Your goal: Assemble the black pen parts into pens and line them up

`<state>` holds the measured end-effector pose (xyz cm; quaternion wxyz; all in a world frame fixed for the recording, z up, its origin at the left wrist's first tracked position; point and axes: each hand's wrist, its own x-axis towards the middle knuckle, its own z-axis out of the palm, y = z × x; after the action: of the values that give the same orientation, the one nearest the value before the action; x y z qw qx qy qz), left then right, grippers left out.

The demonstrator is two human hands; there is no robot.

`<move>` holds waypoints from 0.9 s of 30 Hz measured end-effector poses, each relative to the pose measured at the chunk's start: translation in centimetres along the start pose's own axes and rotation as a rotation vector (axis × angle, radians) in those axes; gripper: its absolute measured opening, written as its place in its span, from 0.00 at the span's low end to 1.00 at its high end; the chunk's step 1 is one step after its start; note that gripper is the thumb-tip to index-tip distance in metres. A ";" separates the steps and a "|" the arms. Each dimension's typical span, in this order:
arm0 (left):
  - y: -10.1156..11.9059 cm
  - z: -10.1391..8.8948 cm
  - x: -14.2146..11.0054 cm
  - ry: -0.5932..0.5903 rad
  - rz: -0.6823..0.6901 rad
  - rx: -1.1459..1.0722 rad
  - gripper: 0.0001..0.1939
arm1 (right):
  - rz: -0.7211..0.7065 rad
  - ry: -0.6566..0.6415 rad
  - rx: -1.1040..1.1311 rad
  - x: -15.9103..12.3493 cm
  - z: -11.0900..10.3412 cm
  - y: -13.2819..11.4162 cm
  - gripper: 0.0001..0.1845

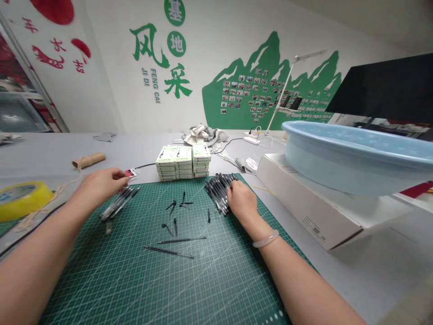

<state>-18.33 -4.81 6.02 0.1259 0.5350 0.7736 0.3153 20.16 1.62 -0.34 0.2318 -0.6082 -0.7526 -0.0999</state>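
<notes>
On the green cutting mat (pixel 216 280), my left hand (pixel 103 185) is over a small bundle of clear pens (pixel 122 203), thumb and fingers pressed together; what they pinch, if anything, I cannot make out. My right hand (pixel 242 201) wears a pale bangle (pixel 265 239) and curls closed at the right side of a larger pile of pens with black caps (pixel 216 192). Its fingertips are hidden. Between the hands lie several small black pen parts (pixel 175 225) and two thin black refills (pixel 182 240).
Stacked white-and-green boxes (pixel 176 158) stand at the mat's far edge. To the right, a blue basin (pixel 338 155) rests on a long white box (pixel 304 207). Yellow tape (pixel 37 198) and a brown tube (pixel 89 160) lie left. Grey cloths (pixel 206 134) are behind.
</notes>
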 end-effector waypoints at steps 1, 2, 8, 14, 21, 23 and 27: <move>-0.5 -0.7 0.2 0.019 -0.002 0.174 0.15 | -0.005 0.004 -0.010 0.0 0.1 0.0 0.08; -1.0 -1.3 0.4 0.007 -0.015 0.340 0.17 | -0.009 0.006 -0.020 0.0 0.1 -0.1 0.08; -2.4 -0.8 1.4 -0.174 -0.137 0.658 0.18 | -0.006 0.011 -0.051 -0.1 0.3 -0.1 0.07; -4.6 1.5 2.1 -0.200 -0.140 0.667 0.28 | -0.019 0.082 -0.047 -0.2 0.5 -0.1 0.13; -5.7 2.2 2.2 -0.226 -0.089 0.657 0.28 | -0.040 0.001 0.082 -0.2 2.7 0.6 0.23; -5.5 2.2 2.1 -0.233 -0.090 0.655 0.27 | -0.036 -0.040 0.101 -0.1 2.9 0.8 0.24; -5.1 2.3 2.1 -0.235 -0.092 0.648 0.26 | -0.044 -0.059 0.127 0.0 2.8 0.8 0.25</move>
<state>-21.72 -3.28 1.39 0.0518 0.5445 0.8370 -0.0164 20.29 3.02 -2.87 0.2452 -0.5782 -0.7772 -0.0390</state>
